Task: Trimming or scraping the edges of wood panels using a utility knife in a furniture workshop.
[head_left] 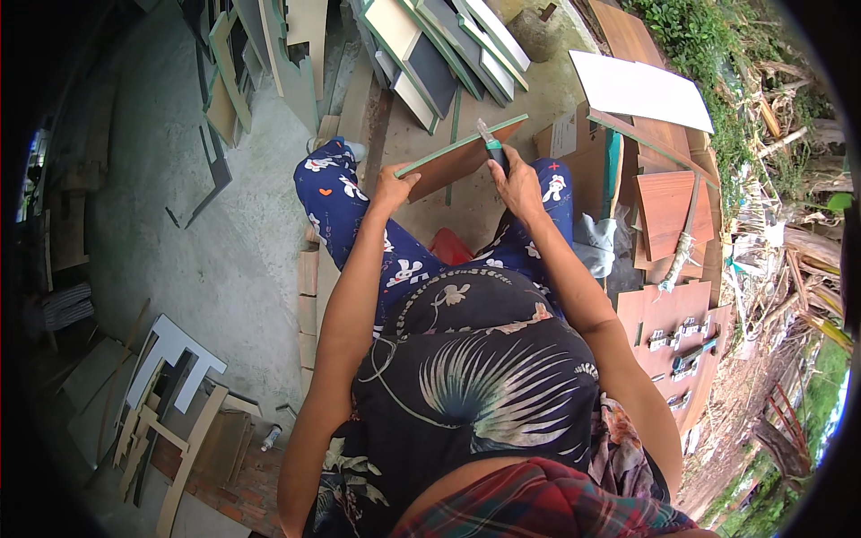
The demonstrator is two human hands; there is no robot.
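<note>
Head view: largest around me is the grey concrete floor, then the cluster of leaning flat boards with dark and cream faces and green edges ahead of my knees, and the white rectangular sheet off to my right. Smaller is the flat brown board with a pale green edge, tilted between my knees, its green edge uppermost. My left hand is closed on that board's left end, thumb against the brown face. My right hand is wrapped around the black-and-green utility knife, whose thin metal blade points up and away from me beside the edge; I can't tell whether it touches. If I press too hard, I judge the blade could skid along the edge toward my left fingers. With one end gripped, the board could also twist under a sideways push, and a wandering blade might gouge its face.
</note>
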